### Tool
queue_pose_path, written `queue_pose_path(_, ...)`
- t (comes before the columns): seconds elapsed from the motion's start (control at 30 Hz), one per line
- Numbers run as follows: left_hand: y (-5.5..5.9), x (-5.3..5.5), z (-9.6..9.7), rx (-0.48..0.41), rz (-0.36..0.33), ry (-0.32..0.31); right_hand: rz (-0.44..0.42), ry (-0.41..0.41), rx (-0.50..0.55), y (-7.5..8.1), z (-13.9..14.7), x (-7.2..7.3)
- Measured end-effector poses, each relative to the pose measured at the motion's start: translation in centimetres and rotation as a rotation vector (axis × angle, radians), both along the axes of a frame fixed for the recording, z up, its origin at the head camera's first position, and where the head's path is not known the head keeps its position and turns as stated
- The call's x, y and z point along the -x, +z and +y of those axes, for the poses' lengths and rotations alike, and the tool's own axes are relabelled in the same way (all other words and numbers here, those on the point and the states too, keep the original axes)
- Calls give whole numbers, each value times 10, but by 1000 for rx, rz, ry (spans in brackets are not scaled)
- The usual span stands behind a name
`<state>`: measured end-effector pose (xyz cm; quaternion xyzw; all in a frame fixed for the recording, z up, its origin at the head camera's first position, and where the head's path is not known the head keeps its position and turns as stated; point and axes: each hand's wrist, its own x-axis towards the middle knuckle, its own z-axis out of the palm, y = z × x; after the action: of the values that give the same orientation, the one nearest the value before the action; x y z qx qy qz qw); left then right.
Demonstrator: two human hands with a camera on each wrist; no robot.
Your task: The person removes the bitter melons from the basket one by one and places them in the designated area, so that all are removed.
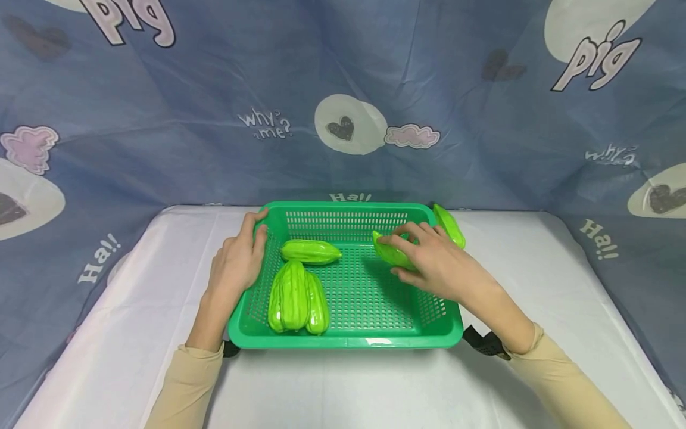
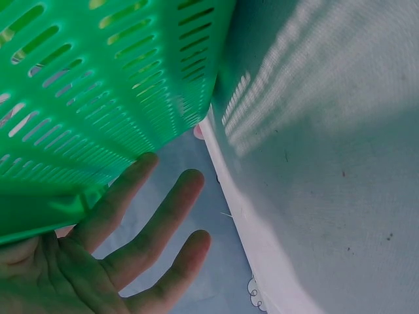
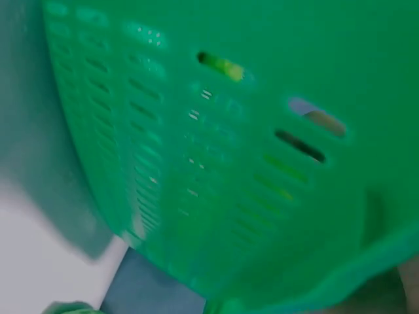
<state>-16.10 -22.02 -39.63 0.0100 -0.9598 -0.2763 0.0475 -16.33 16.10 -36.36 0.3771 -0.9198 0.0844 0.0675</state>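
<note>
A green plastic basket with slotted walls stands on the white-covered table. My left hand holds its left rim, thumb over the edge; in the left wrist view the fingers spread along the outside of the wall. Over the right part of the basket, my right hand pinches a bright green star fruit between thumb and fingers. Inside, one star fruit lies crosswise at the back left, and several more are bunched at the front left. The right wrist view shows mostly the basket's outer wall.
Another star fruit lies outside the basket, by its back right corner. White cloth covers the table. A blue printed curtain hangs close behind the basket and along both sides.
</note>
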Motion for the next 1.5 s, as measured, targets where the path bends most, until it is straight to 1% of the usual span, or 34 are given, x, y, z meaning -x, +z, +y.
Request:
queue_pose_path(0.13, -1, 1, 0, 0, 9, -1, 7, -23, 23, 3, 6, 2)
queue_pose_path(0.27, -1, 1, 1, -1, 18, -4, 49, -31, 44, 5, 10, 3)
queue_pose_path(0.37, -1, 1, 2, 0, 14, -7, 96, -44, 51, 8, 13, 3)
queue_pose_path(0.5, 0, 0, 2, 5, 5, -9, 160, -96, 32, 10, 17, 4)
queue_pose_path(0.63, 0, -1, 2, 5, -3, -10, 184, -154, 16, 9, 24, 6)
queue_pose_path(0.9, -2, -1, 2, 3, 4, -7, 190, -236, 45, 9, 43, 11)
queue_pose_path(1.13, -2, 0, 1, 3, 0, -4, 174, -318, 57, 9, 57, 14)
queue_pose_path(1.3, -2, 0, 0, 1, 4, -6, 160, -378, 45, 8, 65, 18)
queue_pose_path(1.5, -2, 0, 0, -4, 7, -7, 159, -432, 34, 7, 74, 22)
